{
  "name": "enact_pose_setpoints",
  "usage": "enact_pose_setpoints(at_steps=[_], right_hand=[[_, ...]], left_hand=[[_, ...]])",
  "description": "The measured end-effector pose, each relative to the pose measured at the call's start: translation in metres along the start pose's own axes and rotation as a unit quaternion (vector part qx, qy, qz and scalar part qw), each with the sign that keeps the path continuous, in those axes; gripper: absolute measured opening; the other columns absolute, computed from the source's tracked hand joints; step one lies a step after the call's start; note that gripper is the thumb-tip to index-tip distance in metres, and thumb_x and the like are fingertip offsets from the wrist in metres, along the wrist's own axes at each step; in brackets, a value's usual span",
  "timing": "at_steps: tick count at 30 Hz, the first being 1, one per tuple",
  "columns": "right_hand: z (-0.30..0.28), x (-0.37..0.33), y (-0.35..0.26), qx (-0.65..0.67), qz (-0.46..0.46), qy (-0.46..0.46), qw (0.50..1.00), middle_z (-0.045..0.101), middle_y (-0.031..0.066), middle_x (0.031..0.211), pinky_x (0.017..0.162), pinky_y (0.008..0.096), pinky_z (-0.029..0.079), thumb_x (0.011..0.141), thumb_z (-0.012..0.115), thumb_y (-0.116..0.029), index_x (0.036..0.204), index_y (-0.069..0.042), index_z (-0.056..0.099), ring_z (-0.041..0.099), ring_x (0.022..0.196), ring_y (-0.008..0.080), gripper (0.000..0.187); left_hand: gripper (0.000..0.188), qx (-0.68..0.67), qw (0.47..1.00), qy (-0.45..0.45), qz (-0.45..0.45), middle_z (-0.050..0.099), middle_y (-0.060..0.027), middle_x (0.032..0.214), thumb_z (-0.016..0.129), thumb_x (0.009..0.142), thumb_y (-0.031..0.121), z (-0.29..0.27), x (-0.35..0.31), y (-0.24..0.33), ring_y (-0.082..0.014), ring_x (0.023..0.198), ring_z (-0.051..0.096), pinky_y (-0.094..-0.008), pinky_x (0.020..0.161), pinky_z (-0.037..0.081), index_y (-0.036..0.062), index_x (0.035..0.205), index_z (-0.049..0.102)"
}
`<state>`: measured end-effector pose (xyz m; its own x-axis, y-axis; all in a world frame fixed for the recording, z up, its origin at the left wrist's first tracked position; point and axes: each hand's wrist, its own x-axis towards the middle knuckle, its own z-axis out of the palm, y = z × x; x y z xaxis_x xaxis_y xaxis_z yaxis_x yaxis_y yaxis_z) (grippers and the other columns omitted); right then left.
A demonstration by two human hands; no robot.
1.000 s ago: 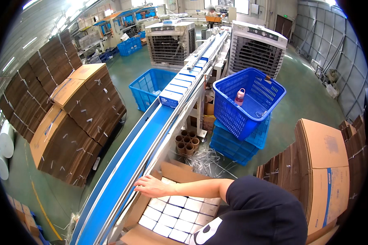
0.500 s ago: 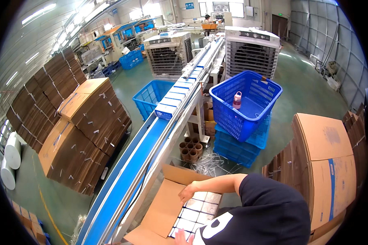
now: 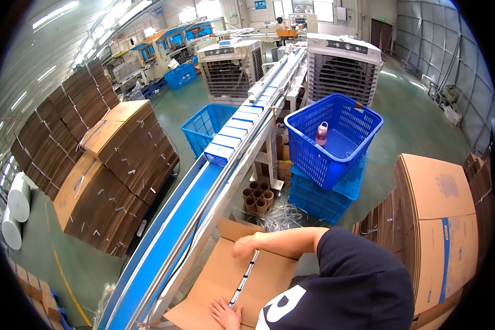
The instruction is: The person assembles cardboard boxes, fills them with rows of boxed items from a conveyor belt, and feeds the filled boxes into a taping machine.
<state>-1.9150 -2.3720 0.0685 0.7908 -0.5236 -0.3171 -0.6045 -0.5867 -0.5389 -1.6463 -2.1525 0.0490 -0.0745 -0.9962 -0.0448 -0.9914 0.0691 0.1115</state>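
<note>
An open cardboard carton (image 3: 278, 269) lies at the lower middle beside the conveyor. Its right flap covers most of the top. A narrow strip of white boxes with dark edges (image 3: 243, 281) shows between this flap and the left flap (image 3: 203, 289). My left hand (image 3: 225, 314) rests flat on the left flap near its lower end, fingers spread. At the upper end of the strip is my right hand (image 3: 245, 247), over the cardboard by the far flap (image 3: 237, 228). Motion blurs its fingers, so their grip does not show.
A blue conveyor belt (image 3: 170, 231) runs alongside on the left, carrying blue-and-white boxes (image 3: 221, 149) farther up. Blue baskets (image 3: 333, 143) stand ahead. Flattened-carton stacks (image 3: 115, 176) flank both sides. Cardboard tubes (image 3: 257, 198) and a tangle of clear strips (image 3: 281, 217) lie on the floor.
The right flap has come down over the white boxes, most of which showed before. My left hand has moved left onto the left flap. My right hand has shifted slightly up and left.
</note>
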Motion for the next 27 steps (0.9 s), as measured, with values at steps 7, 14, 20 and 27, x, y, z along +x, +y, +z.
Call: enact_pose_setpoints(at_steps=[7, 14, 20, 27], right_hand=[[-0.058, -0.089, 0.015, 0.218, 0.216, 0.286, 0.908, 0.056, 0.0186, 0.116, 0.091, 0.0412, 0.042, 0.091, 0.041, -0.042, 0.115, -0.002, 0.055, 0.052, 0.109, 0.0330, 0.049], [0.072, -0.040, -0.075, 0.083, 0.190, 0.049, 0.977, 0.005, 0.0148, 0.150, 0.102, 0.0624, 0.020, 0.085, 0.027, -0.068, 0.145, -0.021, 0.010, 0.005, 0.138, 0.0355, 0.078], [0.104, 0.015, -0.055, -0.174, 0.128, -0.055, 0.975, 0.004, 0.0048, 0.152, 0.087, 0.0754, 0.027, 0.075, 0.054, -0.063, 0.143, -0.033, 0.012, 0.003, 0.138, 0.0352, 0.085], [0.011, 0.043, -0.040, -0.205, 0.162, -0.066, 0.963, 0.007, 0.0105, 0.151, 0.100, 0.0583, 0.028, 0.064, 0.070, -0.055, 0.145, -0.028, 0.013, 0.010, 0.138, 0.0333, 0.103]], left_hand=[[0.078, 0.037, 0.997, -0.067, -0.024, 0.032, -0.0216, 0.140, 0.056, 0.077, 0.054, 0.034, -0.006, 0.000, -0.0408, 0.129, 0.027, -0.0535, 0.103, 0.025, 0.0099, 0.137, 0.033], [0.070, -0.004, 0.998, -0.050, 0.022, 0.038, -0.0224, 0.134, 0.059, 0.079, 0.047, 0.023, -0.017, -0.002, -0.0406, 0.127, 0.030, -0.0520, 0.103, 0.025, 0.0088, 0.133, 0.037], [0.056, -0.198, 0.958, -0.185, -0.089, 0.039, -0.0205, 0.134, 0.058, 0.082, 0.035, -0.050, -0.031, -0.013, -0.0397, 0.126, 0.032, -0.0531, 0.102, 0.026, 0.0062, 0.128, 0.044], [0.068, -0.211, 0.889, 0.218, -0.343, 0.043, -0.0284, 0.127, 0.064, 0.073, 0.020, -0.031, -0.096, -0.050, -0.0422, 0.120, 0.040, -0.0457, 0.098, 0.034, -0.0027, 0.130, 0.035]])
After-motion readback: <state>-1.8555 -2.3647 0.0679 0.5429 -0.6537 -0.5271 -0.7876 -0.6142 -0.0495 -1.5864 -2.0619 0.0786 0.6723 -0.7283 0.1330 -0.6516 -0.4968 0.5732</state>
